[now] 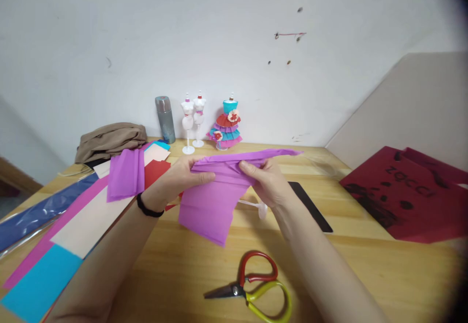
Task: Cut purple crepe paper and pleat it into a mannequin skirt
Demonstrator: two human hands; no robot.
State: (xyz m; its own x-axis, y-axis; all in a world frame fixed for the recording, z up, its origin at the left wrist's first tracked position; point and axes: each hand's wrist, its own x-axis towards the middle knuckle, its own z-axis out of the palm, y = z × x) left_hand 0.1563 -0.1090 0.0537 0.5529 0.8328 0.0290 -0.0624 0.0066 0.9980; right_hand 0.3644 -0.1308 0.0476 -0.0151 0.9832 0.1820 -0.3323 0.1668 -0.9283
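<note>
A sheet of purple crepe paper [210,211] hangs between my two hands, its top edge folded over into a narrow band that sticks out to the right. My left hand [185,174] pinches it at the left end, thumb on top. Gripping the band farther right is my right hand [265,179], thumb pressed on the near side. Behind the paper lies a white stand [262,210] on its side, mostly hidden. Below, on the table, scissors [236,291] with one red and one yellow handle lie with blades pointing left.
Coloured paper strips [93,220] and folded purple paper [126,174] lie left. At the back stand a flask [165,118], two white mini dress forms [187,123] and one in a ruffled paper dress [229,125]. A black flat object [310,206] and red bag [405,196] are right.
</note>
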